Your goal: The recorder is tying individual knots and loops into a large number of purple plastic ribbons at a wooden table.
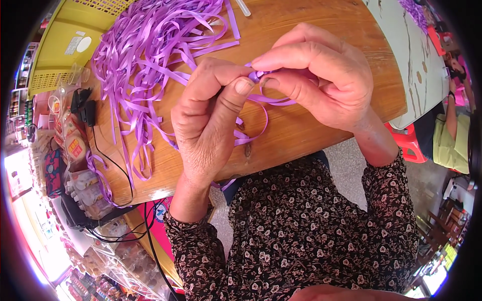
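Above the near part of the wooden table (321, 15), both my hands meet at a small bunched piece of purple ribbon (257, 75). My left hand (208, 120) pinches it between thumb and curled forefinger. From the other side, my right hand (329, 75) grips it with thumb and fingertips, its other fingers bent. Loops and tails of the ribbon hang below the pinch; how it is folded or knotted is mostly hidden by my fingers. A large tangled heap of purple ribbons (143, 55) lies beyond my left hand, with strands trailing toward the table's near edge.
A yellow-green plastic basket (55, 55) stands at the far left. Near it lie a black plug adapter (89, 113) with a cable and clear plastic packets (89, 188). On the right are a white marbled table (401, 55), a red stool (407, 143) and another person (454, 143).
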Available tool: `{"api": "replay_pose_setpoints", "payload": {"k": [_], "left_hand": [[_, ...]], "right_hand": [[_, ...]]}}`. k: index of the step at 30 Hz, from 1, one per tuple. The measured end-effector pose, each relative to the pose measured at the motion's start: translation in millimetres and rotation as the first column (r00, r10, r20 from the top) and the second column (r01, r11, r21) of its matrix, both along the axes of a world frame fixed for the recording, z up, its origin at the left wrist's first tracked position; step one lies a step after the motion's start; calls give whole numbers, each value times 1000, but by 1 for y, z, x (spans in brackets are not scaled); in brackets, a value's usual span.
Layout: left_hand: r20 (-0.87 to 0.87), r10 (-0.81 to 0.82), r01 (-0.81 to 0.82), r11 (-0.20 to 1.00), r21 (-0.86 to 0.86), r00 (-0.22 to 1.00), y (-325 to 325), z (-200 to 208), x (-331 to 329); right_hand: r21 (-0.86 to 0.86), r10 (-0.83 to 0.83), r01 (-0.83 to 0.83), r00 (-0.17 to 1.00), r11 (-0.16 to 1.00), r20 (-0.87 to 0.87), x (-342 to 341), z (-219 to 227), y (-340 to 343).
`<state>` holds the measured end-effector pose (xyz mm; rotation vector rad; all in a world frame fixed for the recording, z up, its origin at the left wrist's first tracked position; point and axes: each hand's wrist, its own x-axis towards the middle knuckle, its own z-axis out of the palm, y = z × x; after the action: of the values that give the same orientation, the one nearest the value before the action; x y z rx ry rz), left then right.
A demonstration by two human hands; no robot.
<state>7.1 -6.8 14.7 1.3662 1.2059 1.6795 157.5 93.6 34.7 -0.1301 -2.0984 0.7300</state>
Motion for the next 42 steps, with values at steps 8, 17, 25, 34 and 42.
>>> {"api": "replay_pose_setpoints", "payload": {"k": [8,17,25,34,42], "left_hand": [[212,-7,14,999,-32,977,3,-7,2],[86,21,-20,1000,-13,996,3,-6,3],[-67,-6,5,1000,-6,998,4,-3,0],[-171,116,-98,989,109,978,2,-9,2],[407,7,34,995,-94,913,4,-15,7]], "right_hand": [[-3,-54,54,998,999,15,0,-2,-3],[-29,-13,14,999,999,34,0,0,4],[60,24,-27,998,998,50,4,-2,3],[149,7,-9,1000,989,9,2,-12,4],[-91,91,-98,992,991,-84,-7,-28,11]]}}
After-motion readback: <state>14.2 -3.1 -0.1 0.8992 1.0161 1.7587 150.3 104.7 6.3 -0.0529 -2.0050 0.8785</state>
